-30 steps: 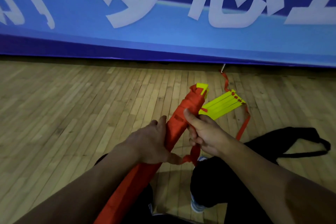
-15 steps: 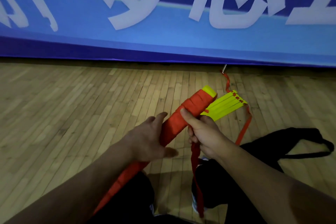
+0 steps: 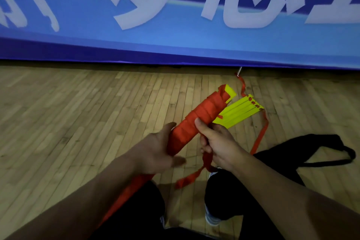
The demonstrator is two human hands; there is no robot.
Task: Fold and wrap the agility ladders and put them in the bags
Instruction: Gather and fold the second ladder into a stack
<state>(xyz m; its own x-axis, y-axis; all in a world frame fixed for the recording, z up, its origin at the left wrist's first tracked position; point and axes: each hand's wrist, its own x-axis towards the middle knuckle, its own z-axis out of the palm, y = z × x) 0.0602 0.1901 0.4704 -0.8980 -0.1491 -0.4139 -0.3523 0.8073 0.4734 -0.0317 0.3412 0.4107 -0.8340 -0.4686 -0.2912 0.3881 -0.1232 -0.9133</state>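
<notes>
A bundle of yellow ladder rungs wound in red strap (image 3: 200, 117) slants up to the right in front of me. My left hand (image 3: 155, 152) cups the bundle from the left, fingers loosely round it. My right hand (image 3: 218, 142) grips the bundle's right side, thumb on top, and pinches the loose red strap end (image 3: 191, 177) that hangs below. A second stack of yellow rungs (image 3: 239, 112) lies on the floor behind, its red strap (image 3: 260, 138) trailing toward me. A black bag (image 3: 311, 150) lies on the floor at right.
I sit on a wooden plank floor (image 3: 78, 122). A blue banner with white characters (image 3: 175, 15) closes off the far side. My dark-trousered legs and a shoe (image 3: 211, 218) are below the hands.
The bundle has turned and tilted further right. The loose strap end, hanging straight down half a second ago, now swings out to the lower left. My left thumb has come off the bundle.
</notes>
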